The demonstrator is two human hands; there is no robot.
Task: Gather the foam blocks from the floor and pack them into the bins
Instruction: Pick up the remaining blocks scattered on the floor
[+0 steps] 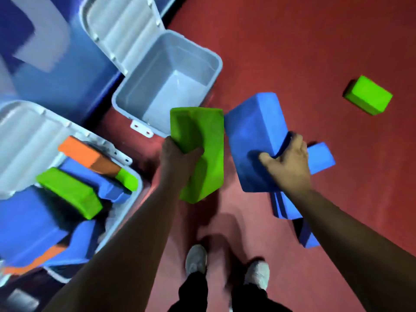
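Observation:
My left hand [177, 157] grips a green foam block [200, 152] held upright just in front of an empty grey bin [209, 57] with its lid open. My right hand [288, 158] grips a large blue foam block [252, 140] beside the green one, above the red floor. A second grey bin [126, 210] at the left holds several blue, green and orange blocks piled to its rim. More blue blocks [322, 156] lie on the floor under my right arm, and a lone green block [369, 95] rests on the floor at the right.
Both bins stand against a blue padded wall [56, 70] at the left, their ribbed lids [121, 25] leaning back on it. My two feet in grey shoes [195, 260] stand on the red floor [304, 41], which stretches open to the right.

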